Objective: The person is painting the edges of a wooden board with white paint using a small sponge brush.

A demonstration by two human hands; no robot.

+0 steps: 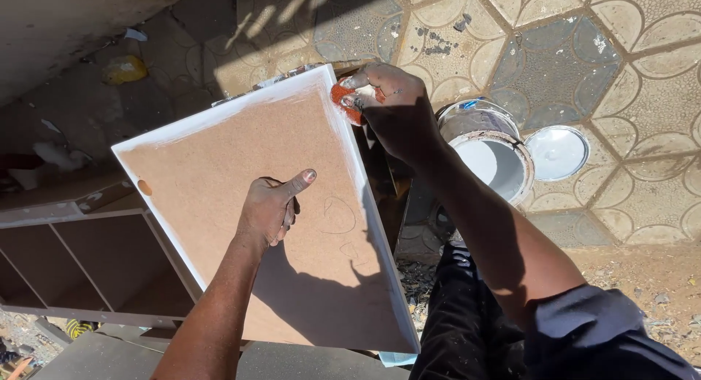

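Note:
A brown fibreboard panel with white-painted edges lies tilted in front of me. My left hand rests on its bare brown face, fingers curled and thumb stretched out, pressing it down. My right hand is at the panel's far right corner, closed on an orange sponge smeared with white paint, which touches the painted edge. An open tin of white paint stands on the floor just right of my right forearm.
The tin's round lid lies on the patterned paving to the right. A brown shelf unit with compartments sits under the panel at the left. Rubble and debris lie on the ground at lower right and upper left.

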